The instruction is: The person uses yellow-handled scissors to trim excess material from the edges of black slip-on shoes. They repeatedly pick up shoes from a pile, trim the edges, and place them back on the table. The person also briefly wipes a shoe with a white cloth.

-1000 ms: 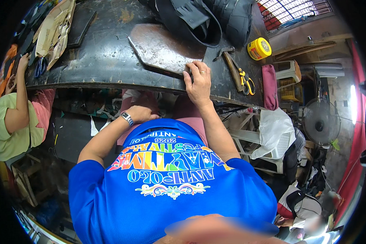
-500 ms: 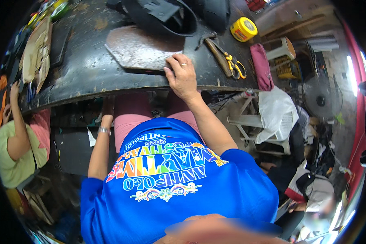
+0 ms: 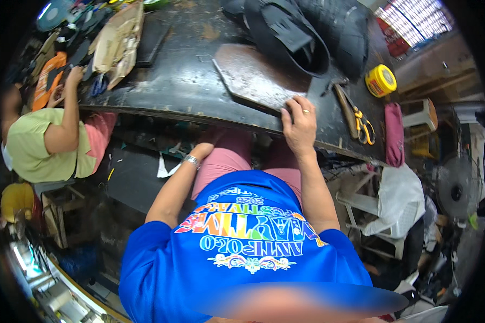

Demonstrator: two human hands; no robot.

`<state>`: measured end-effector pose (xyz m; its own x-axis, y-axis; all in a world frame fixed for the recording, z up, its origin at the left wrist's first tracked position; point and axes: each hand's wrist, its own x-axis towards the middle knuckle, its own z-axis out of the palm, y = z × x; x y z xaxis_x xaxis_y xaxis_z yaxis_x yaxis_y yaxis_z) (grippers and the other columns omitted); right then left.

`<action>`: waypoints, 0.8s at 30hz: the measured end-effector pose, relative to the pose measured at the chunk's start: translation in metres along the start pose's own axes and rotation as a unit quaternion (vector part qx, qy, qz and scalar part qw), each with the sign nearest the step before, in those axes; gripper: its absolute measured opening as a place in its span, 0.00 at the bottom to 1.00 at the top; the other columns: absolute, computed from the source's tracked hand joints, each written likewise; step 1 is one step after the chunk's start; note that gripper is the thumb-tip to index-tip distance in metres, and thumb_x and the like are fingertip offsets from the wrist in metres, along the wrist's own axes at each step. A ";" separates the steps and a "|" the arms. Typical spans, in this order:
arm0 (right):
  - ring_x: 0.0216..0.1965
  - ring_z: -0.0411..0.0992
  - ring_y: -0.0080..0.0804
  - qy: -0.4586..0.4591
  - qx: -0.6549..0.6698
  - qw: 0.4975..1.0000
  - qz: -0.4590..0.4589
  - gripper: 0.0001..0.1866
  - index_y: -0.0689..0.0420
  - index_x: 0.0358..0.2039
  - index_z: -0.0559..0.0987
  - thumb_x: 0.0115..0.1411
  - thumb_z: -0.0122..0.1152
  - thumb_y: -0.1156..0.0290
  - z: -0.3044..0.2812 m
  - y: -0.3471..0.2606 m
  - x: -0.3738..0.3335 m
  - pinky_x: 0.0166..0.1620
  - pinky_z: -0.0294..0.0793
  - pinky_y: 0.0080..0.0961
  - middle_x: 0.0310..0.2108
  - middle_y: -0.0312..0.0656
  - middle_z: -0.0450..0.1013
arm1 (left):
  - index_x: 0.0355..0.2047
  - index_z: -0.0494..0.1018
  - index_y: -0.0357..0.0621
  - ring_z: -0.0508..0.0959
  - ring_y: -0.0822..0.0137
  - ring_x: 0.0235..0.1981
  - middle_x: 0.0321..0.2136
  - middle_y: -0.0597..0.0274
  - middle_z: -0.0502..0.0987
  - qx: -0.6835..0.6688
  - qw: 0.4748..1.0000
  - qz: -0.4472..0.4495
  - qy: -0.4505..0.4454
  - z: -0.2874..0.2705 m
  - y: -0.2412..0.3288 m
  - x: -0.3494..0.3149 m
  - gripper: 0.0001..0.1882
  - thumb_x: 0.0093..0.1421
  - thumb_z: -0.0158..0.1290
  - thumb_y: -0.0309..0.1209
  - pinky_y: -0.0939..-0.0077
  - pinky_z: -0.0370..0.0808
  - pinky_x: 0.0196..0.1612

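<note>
My right hand (image 3: pixel 300 123) rests at the table's near edge, its fingertips touching the near right corner of a flat brown board (image 3: pixel 264 78) with angled corners. Its thumb stands apart from the fingers, and nothing is gripped. My left hand (image 3: pixel 203 149), below a wrist with a watch, lies by my thigh under the table edge; its fingers are in shadow and cannot be made out. Right of the board lie a hammer (image 3: pixel 346 110) with a wooden handle and scissors (image 3: pixel 364 129) with yellow and black handles. Behind the board are black curved pieces (image 3: pixel 288 35).
A yellow tub (image 3: pixel 381 81) and a maroon pouch (image 3: pixel 394 134) stand at the table's right end. On the left, a co-worker (image 3: pixel 43 140) in a light green top handles something dark near an orange item (image 3: pixel 49 81). A white plastic stool (image 3: pixel 396 207) and a fan (image 3: pixel 458 191) are at right.
The view has swung left, so the table and board appear further right and more of the co-worker shows. My right hand stays at the board's corner; my left hand shows more beside my thigh.
</note>
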<state>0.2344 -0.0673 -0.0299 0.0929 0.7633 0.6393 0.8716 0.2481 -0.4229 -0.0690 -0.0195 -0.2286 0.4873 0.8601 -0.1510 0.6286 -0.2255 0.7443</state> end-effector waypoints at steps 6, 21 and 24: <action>0.49 0.69 0.48 -0.011 -0.011 1.000 -0.006 0.11 0.59 0.40 0.77 0.55 0.63 0.74 0.002 0.000 0.001 0.53 0.68 0.39 0.45 0.47 0.72 | 0.64 0.58 0.43 0.65 0.43 0.61 0.65 0.42 0.57 0.133 0.985 -0.087 -0.062 0.028 -0.022 0.026 0.24 0.70 0.35 0.36 0.57 0.60 0.64; 0.51 0.67 0.49 -0.018 -0.038 0.999 0.008 0.14 0.58 0.42 0.76 0.54 0.63 0.71 0.001 -0.004 0.003 0.55 0.67 0.41 0.46 0.47 0.70 | 0.33 0.76 0.20 0.76 0.34 0.44 0.36 0.23 0.75 0.008 0.971 -0.151 -0.186 -0.032 0.073 -0.056 0.45 0.60 0.42 0.64 0.53 0.71 0.49; 0.50 0.68 0.47 -0.013 -0.042 0.999 0.008 0.14 0.58 0.41 0.76 0.54 0.63 0.72 0.001 -0.003 0.002 0.54 0.66 0.40 0.46 0.46 0.71 | 0.37 0.75 0.21 0.76 0.36 0.47 0.40 0.25 0.75 0.024 0.964 -0.162 -0.210 -0.044 0.085 -0.051 0.44 0.60 0.43 0.64 0.54 0.71 0.52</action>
<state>0.2315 -0.0658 -0.0278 0.0958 0.7830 0.6147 0.9070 0.1857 -0.3779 -0.0672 -0.0622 -0.1294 0.4558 0.6306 -0.6282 0.8119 -0.0052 0.5838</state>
